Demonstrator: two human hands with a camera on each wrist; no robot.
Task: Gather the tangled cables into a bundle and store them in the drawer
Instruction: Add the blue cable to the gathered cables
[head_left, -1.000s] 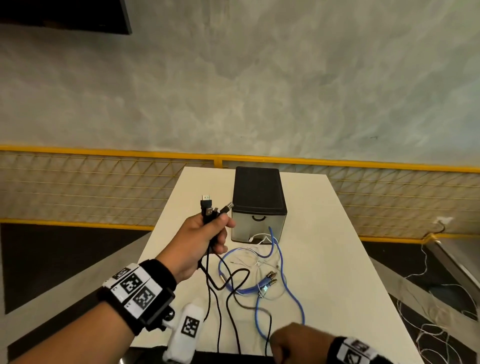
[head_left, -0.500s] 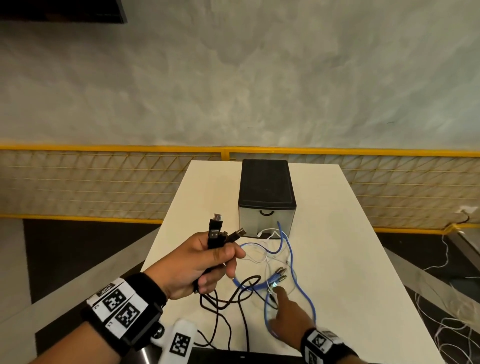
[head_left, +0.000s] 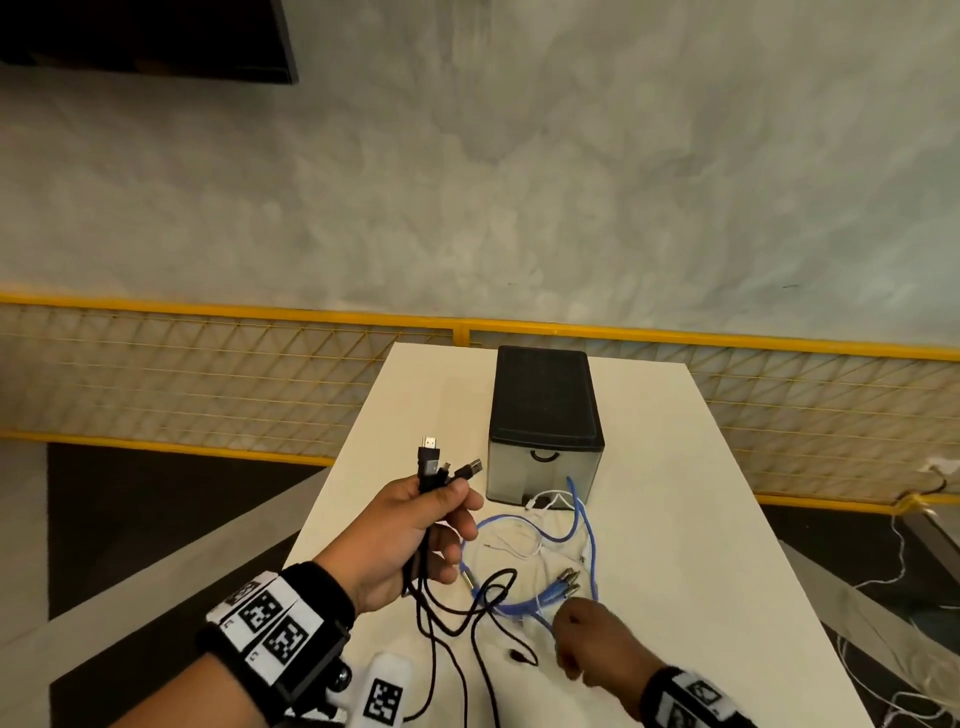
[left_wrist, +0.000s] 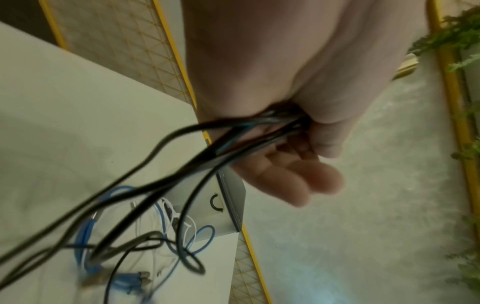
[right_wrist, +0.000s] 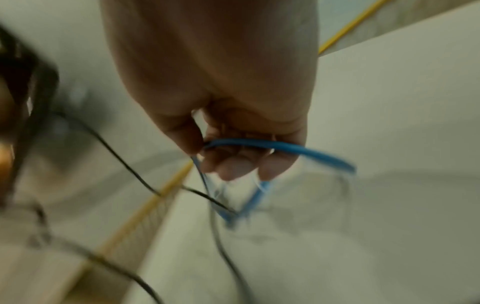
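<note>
Right hand (head_left: 589, 642) pinching the blue cable (head_left: 524, 605) on the table (head_left: 701, 545), left hand (head_left: 410, 535) at its 10 o'clock fisted round upright black cables (head_left: 428, 478), right nearer the loose tangle, closed drawer (head_left: 543, 475) at 12 o'clock.

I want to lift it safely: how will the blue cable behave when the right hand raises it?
Probably floppy: the blue cable lies in loose loops. It likely drags the white cable and black cables crossing it. The right hand pinches it; it looks light.
</note>
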